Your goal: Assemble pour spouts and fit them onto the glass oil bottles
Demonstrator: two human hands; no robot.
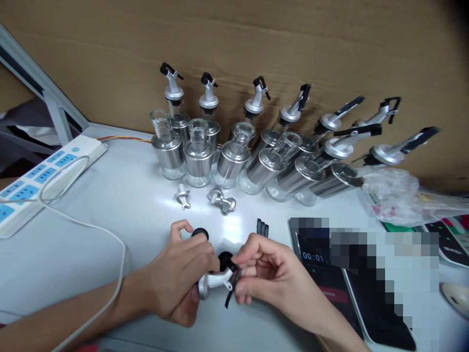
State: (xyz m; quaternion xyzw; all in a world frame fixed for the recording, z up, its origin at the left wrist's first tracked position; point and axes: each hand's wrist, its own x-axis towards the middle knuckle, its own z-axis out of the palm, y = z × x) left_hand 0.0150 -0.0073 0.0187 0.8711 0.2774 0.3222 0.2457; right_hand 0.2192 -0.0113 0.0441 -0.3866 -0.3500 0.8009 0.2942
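My left hand [176, 281] is closed around the base of a silver pourer spout [218, 279], which points to the right. With thumb and fingertips, my right hand [273, 274] pinches the black flip lever [234, 286] at the spout's tip. Round black parts lie on the table by my hands: one ring-like piece [200, 233] at the left fingers, another black piece [224, 258] just behind the spout. Beyond them are loose silver spouts without levers [182, 198]. Several slim black levers [262, 228] lie behind my right hand.
Several glass bottles with steel sleeves [198, 161] stand behind, some open-necked, others topped with pourers [208, 95]. A white power strip [47, 176] and cable [117, 239] are on the left. To the right lie phones [373, 308], one showing a timer, and a plastic bag [392, 190].
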